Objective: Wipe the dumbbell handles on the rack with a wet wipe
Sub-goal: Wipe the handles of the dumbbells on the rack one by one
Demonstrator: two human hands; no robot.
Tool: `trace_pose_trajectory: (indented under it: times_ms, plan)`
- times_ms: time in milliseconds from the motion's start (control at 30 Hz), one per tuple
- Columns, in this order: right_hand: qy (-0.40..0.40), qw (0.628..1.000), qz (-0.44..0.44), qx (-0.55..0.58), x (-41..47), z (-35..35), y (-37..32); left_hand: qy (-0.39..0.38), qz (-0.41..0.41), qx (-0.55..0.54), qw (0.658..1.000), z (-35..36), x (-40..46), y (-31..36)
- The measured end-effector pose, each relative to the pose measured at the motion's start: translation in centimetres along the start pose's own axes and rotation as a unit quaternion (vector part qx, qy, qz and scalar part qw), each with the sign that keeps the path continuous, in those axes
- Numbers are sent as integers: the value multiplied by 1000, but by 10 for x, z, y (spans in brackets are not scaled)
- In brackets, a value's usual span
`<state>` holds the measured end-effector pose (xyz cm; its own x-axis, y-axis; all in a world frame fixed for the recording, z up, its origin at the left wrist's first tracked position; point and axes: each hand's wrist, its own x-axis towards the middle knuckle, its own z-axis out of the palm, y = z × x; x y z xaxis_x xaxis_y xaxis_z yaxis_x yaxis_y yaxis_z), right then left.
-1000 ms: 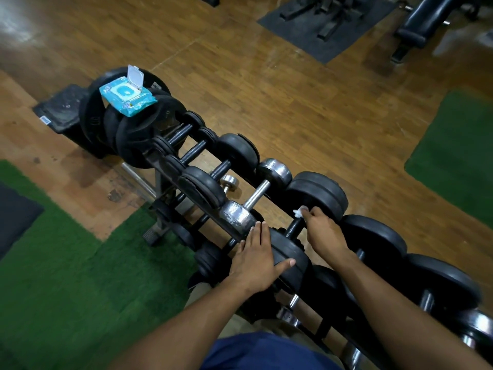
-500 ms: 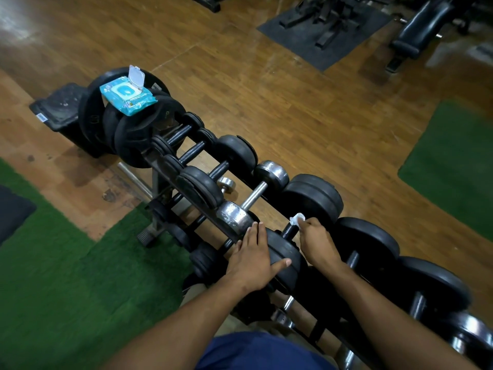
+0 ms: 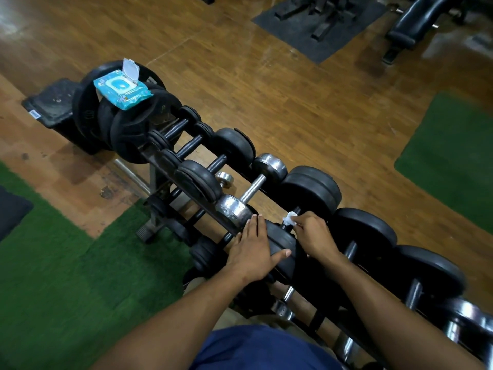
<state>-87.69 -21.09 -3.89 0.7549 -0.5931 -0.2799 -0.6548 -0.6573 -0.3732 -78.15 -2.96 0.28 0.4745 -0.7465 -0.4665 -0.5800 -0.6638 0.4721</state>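
Note:
A black rack (image 3: 160, 166) runs diagonally and carries several black and chrome dumbbells. My right hand (image 3: 313, 233) grips a crumpled white wet wipe (image 3: 290, 218) against the dark handle (image 3: 297, 211) of a large black dumbbell, between its far head (image 3: 310, 192) and its near head (image 3: 282, 243). My left hand (image 3: 252, 249) rests flat with straight fingers on that near head, the thumb spread along its side. Most of the handle is hidden under my right hand. A chrome dumbbell (image 3: 253, 188) lies just left of it.
A blue wet-wipe pack (image 3: 121, 89) with its lid flipped open sits on upright weight plates (image 3: 128, 121) at the rack's far end. Green turf mats (image 3: 61, 276) lie left and right on the wooden floor. A black bench (image 3: 416, 22) and a dark mat (image 3: 317, 20) stand beyond.
My right hand has slid the wipe back along the handle toward the near head. The left hand stays on the head. The camera view has shifted slightly.

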Motion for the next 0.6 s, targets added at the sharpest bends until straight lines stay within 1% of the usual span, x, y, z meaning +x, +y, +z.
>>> trace_pose_trajectory:
  times_ms: [67,100,133,200,267,333,400,433,500,533,600]
  plan:
    - [-7,999,23,24,5,-3,6,-6,-1,0,1000,0,0,-1]
    - [4,998,40,54,7,-5,6,-7,-1,1,1000,0,1,0]
    - [21,994,56,95,9,-6,5,-7,-1,1,1000,1,1,0]
    - [52,972,125,190,9,-8,-3,-8,-1,0,1000,1,1,1]
    - [57,933,211,287,6,-1,-12,-3,-2,1,1000,0,0,0]
    - [46,872,283,398,2,13,-12,-6,-4,3,1000,-1,1,0]
    - [23,808,323,492,-1,13,-9,-3,-4,5,1000,2,2,3]
    - [14,782,339,523,-1,13,-9,6,-5,11,1000,3,1,3]
    - [12,754,342,560,-3,6,-12,13,-7,11,1000,4,2,2]
    - [30,742,334,581,-2,0,-13,12,-4,7,1000,5,5,0]
    - [59,734,321,596,1,-6,-18,6,-1,10,1000,5,6,0]
